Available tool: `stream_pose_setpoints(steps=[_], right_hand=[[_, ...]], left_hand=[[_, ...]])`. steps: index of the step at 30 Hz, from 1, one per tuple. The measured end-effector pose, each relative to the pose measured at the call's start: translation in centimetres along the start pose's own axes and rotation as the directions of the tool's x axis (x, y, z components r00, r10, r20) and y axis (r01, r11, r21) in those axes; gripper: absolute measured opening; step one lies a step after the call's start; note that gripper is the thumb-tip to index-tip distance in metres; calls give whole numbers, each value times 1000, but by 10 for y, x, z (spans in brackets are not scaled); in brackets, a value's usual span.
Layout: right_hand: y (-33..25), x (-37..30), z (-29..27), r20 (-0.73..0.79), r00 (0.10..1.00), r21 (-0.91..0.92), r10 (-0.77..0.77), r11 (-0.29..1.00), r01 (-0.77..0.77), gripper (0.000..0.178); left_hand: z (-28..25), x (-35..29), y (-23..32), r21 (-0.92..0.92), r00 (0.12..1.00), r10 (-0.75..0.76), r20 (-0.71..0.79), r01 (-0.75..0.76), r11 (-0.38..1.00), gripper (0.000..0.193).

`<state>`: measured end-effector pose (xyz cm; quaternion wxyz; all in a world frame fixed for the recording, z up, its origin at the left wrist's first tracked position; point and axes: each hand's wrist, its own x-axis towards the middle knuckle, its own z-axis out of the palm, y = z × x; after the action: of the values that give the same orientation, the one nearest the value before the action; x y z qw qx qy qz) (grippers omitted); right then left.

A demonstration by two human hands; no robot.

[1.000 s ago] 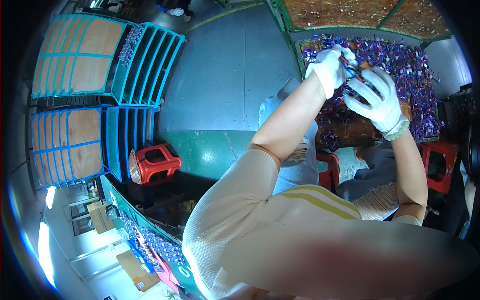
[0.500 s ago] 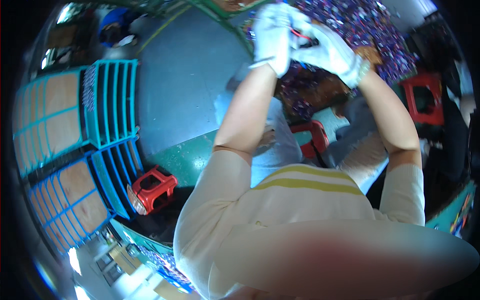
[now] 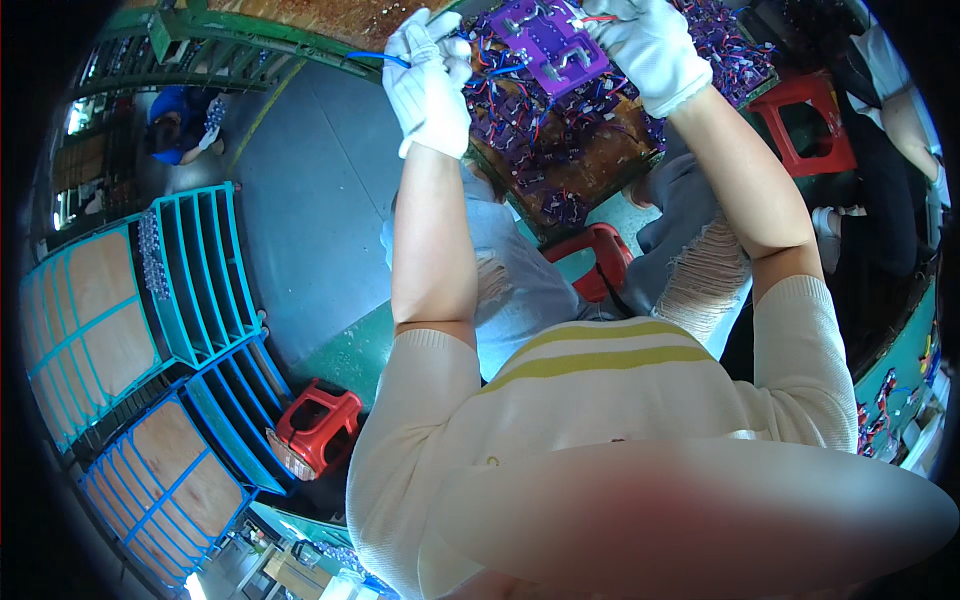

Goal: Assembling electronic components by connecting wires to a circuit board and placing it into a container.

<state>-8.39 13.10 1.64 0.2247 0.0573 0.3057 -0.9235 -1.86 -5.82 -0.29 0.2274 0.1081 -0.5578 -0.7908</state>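
My left hand (image 3: 427, 88), in a white glove, is raised at the left edge of the workbench with its fingers curled. A thin blue wire (image 3: 382, 58) sticks out from its finger side toward the left. My right hand (image 3: 652, 52), also gloved, is closed at the right side of a purple fixture plate (image 3: 553, 48) with metal clamps. From its fingertips pokes a red wire (image 3: 600, 18) with a pale end; the rest of that piece is hidden by the glove. Around and below the plate lies a heap of small dark parts with red and blue wires (image 3: 530, 130).
The parts heap rests on a brown wooden bench top (image 3: 600, 160). Red plastic stools stand under the bench (image 3: 597, 262), at right (image 3: 808, 125) and at lower left (image 3: 318, 425). Teal (image 3: 205, 275) and blue racks stand left. Another person in blue (image 3: 175, 125) crouches at upper left.
My hands were close together over the bench and have moved apart, the left one leftward. The purple fixture plate shows now. The whole view has shifted a little.
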Motion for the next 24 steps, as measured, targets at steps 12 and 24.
stream_pose_setpoints(steps=[12, 24], right_hand=[[42, -16, -7, 697, 716, -685, 36, 325, 652, 45], [22, -24, -25, 773, 487, -477, 406, -134, 869, 35]], left_hand=[[15, -9, -9, 176, 936, -68, 345, 6, 984, 58], [19, -21, -6, 231, 535, 174, 826, -604, 763, 45]])
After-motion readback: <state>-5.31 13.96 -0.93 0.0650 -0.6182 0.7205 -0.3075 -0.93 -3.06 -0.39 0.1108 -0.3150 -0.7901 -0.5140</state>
